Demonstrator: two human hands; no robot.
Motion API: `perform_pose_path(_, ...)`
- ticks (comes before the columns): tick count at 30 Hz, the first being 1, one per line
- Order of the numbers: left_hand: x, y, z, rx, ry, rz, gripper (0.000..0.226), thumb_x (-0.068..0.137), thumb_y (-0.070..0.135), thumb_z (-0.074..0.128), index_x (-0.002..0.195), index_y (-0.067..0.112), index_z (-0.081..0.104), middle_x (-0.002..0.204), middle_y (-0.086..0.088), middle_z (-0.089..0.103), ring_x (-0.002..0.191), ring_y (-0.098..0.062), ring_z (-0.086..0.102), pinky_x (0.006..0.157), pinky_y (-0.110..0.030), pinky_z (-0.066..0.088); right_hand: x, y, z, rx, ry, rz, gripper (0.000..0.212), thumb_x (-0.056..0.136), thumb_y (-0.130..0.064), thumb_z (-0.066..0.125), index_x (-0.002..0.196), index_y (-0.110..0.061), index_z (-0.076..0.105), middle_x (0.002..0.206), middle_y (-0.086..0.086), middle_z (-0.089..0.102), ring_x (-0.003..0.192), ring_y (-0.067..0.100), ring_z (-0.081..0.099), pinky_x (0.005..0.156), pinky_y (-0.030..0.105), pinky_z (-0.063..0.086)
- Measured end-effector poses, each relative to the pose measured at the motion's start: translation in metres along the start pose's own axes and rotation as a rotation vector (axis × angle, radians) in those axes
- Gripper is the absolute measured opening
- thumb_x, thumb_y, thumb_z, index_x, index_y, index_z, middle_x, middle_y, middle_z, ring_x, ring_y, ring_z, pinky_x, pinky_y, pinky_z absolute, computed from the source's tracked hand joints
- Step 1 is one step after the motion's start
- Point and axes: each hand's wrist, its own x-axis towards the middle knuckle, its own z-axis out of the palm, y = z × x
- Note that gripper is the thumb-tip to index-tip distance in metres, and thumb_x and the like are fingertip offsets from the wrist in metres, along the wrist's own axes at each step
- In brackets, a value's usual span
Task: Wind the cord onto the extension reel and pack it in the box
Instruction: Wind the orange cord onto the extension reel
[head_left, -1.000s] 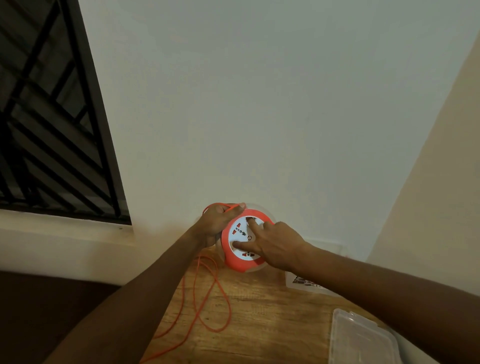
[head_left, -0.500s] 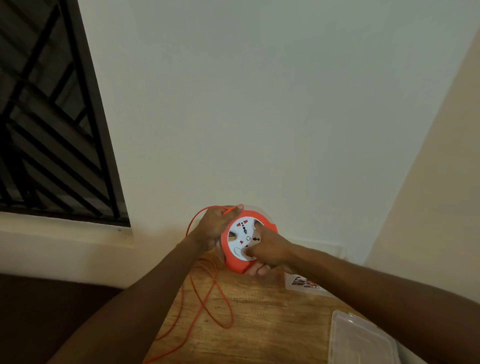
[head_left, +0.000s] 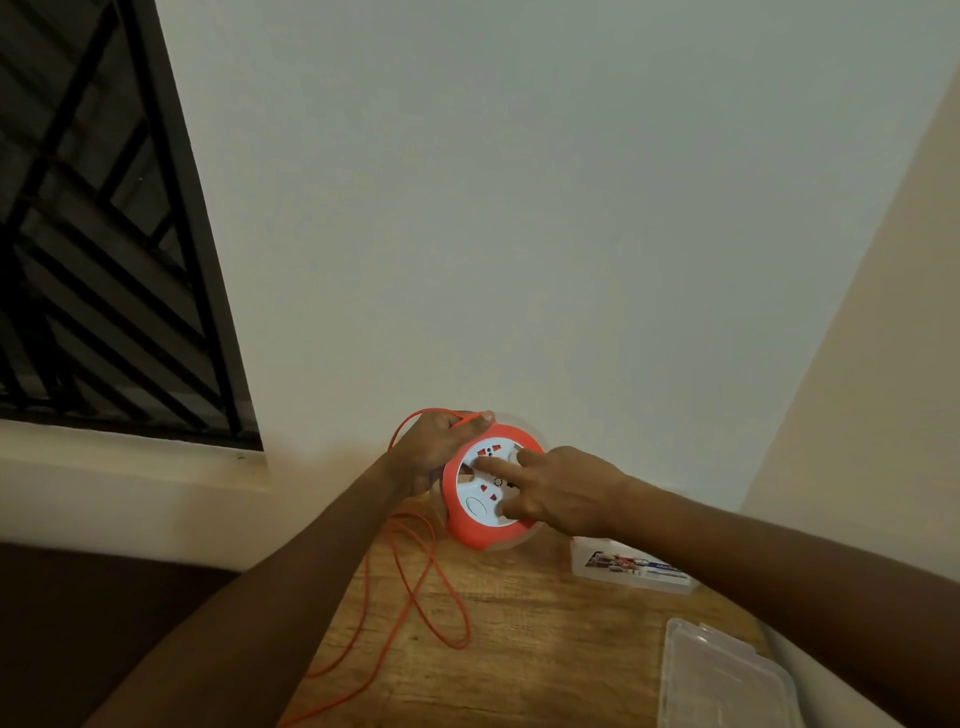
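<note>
An orange extension reel (head_left: 470, 530) with a white socket face is held upright above the wooden table (head_left: 545, 649). My left hand (head_left: 431, 449) grips its left rim and pinches the orange cord (head_left: 415, 587) against the top edge. Fingers of my right hand (head_left: 556, 491) are spread and pressed on the white face. Loose cord loops hang down from the reel and lie on the table, running off toward the near edge. A clear plastic box (head_left: 631, 569) with a printed label sits to the right behind my right forearm.
A clear plastic lid (head_left: 722, 675) lies at the table's near right. White walls close in behind and to the right. A dark barred window (head_left: 93, 234) and its sill are at the left, with a dark floor area below.
My right hand's fingers have shifted across the white face and the face's sockets have turned. The cord loops on the table have shifted slightly. My left hand keeps its grip.
</note>
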Motion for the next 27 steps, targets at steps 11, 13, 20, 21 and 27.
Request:
perform_pose_path(11, 0.006, 0.002, 0.002, 0.053, 0.019, 0.038, 0.035, 0.094, 0.046, 0.069, 0.104, 0.015, 0.080, 0.100, -0.012, 0.082, 0.090, -0.035, 0.079, 0.080, -0.045, 0.066, 0.016, -0.018, -0.005, -0.096, -0.150, 0.116, 0.057, 0.101, -0.025, 0.049, 0.151, -0.032, 0.021, 0.153, 0.031, 0.023, 0.101, 0.042, 0.061, 0.083, 0.050, 0.053)
perform_pose_path(13, 0.006, 0.002, 0.004, 0.023, 0.034, 0.045, 0.030, 0.095, 0.044, 0.068, 0.102, 0.019, 0.081, 0.101, -0.010, 0.082, 0.089, -0.033, 0.080, 0.074, -0.041, 0.066, 0.019, -0.018, -0.006, -0.084, -0.115, 0.204, 0.066, 0.101, -0.027, 0.048, 0.155, -0.027, 0.009, 0.138, 0.031, 0.045, 0.095, 0.039, 0.063, 0.077, 0.045, 0.054)
perform_pose_path(20, 0.006, 0.007, 0.008, 0.020, 0.013, 0.042, 0.029, 0.098, 0.040, 0.064, 0.110, 0.017, 0.077, 0.102, -0.006, 0.083, 0.088, -0.030, 0.080, 0.072, -0.038, 0.065, 0.023, -0.020, 0.001, 0.113, -0.091, 0.416, 0.082, 0.096, -0.030, 0.057, 0.156, -0.011, 0.004, 0.135, 0.021, 0.056, 0.105, 0.038, 0.065, 0.086, 0.049, 0.053)
perform_pose_path(21, 0.006, 0.007, 0.008, 0.019, 0.014, 0.042, 0.028, 0.098, 0.040, 0.064, 0.109, 0.017, 0.077, 0.101, -0.006, 0.083, 0.087, -0.030, 0.080, 0.070, -0.036, 0.065, 0.023, -0.019, 0.002, 0.124, -0.088, 0.421, 0.083, 0.095, -0.030, 0.059, 0.156, -0.012, 0.004, 0.134, 0.021, 0.057, 0.105, 0.038, 0.065, 0.086, 0.048, 0.054)
perform_pose_path(27, 0.005, 0.005, 0.001, -0.017, 0.021, 0.041, 0.033, 0.098, 0.040, 0.064, 0.108, 0.012, 0.077, 0.102, -0.015, 0.081, 0.084, -0.035, 0.080, 0.070, -0.039, 0.066, 0.009, -0.002, -0.003, -0.037, 0.046, 0.194, 0.071, 0.081, -0.034, 0.078, 0.141, -0.016, 0.045, 0.137, 0.019, 0.053, 0.108, 0.037, 0.064, 0.086, 0.046, 0.055)
